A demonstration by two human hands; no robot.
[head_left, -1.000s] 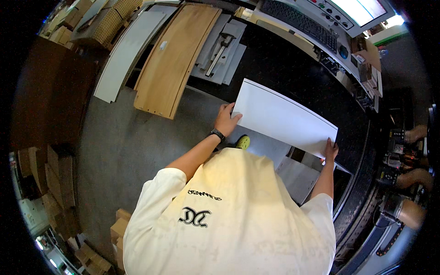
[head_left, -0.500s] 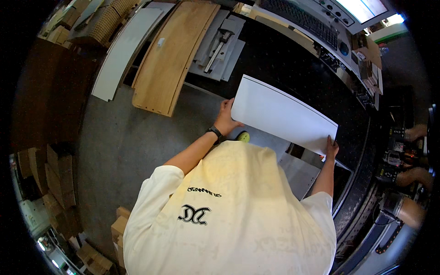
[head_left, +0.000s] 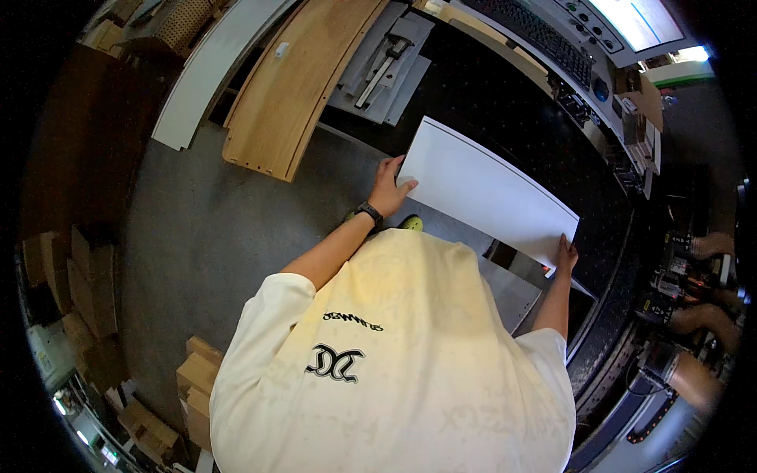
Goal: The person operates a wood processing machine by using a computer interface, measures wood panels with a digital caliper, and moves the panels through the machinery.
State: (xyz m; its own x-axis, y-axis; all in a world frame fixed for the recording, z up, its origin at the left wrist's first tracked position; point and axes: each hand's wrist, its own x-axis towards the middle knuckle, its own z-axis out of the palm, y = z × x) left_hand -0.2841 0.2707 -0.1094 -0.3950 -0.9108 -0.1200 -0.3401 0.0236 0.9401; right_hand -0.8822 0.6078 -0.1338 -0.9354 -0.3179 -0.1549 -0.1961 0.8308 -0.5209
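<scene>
Mostly the person's own cream shirt (head_left: 410, 370) fills the near part of the view and hides whatever lies directly below the chest, including the near stretch of the dark surface (head_left: 505, 110). Only a yellow-green shoe tip (head_left: 410, 223) peeks out on the grey floor (head_left: 213, 236) beside the left forearm. The far-right rim is dim and bent by the lens, so the machinery there is hard to make out.

The white panel (head_left: 485, 189) lies flat over the dark surface, running from far left to near right. The left hand (head_left: 388, 185), with a dark watch (head_left: 368, 212) at the wrist, grips the panel's left short edge: the thumb lies on top of the white face and the fingers (head_left: 386, 163) curl along the edge. The right hand (head_left: 565, 254) holds the near-right corner, fingers closed on it, though how far they wrap underneath cannot be seen. The panel spans the gap between the two hands.

Farther left, a curved wooden board (head_left: 296, 87) and a long white board (head_left: 209, 71) lie side by side, with grey metal plates (head_left: 386, 63) just right of them. At the far right a control console (head_left: 583, 47) appears to carry a keyboard and a lit screen, cut off by the rim.
</scene>
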